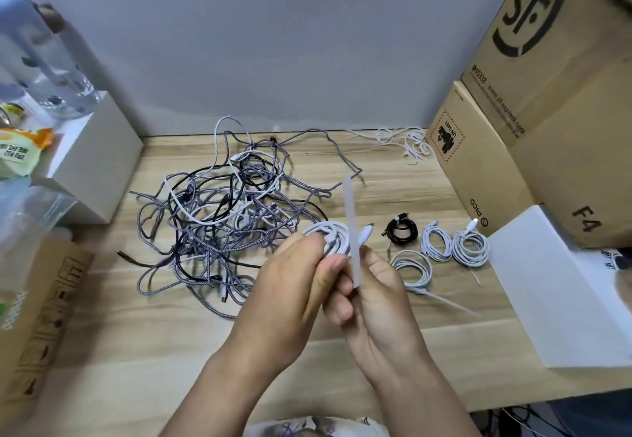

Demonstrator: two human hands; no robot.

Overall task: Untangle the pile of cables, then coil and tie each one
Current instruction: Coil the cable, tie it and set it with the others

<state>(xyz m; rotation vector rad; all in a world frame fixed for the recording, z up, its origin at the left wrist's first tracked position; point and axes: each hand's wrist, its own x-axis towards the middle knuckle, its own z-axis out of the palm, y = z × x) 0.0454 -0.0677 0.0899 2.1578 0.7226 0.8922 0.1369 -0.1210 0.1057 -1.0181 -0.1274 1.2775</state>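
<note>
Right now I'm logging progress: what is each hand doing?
Left hand: closed, holding the coiled white cable.
Right hand: closed, pinching the translucent tie strip upright against the coil.

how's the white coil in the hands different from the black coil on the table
The white coil is held up in the left hand; the black coil lies on the table. The white one is not yet tied, with the right hand holding a pale tie strip against it; the black one seems already tied with a white tie. The black coil looks smaller. Both are wound into round loops.

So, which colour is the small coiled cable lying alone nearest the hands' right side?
White coil, clearest in the head view.
</note>
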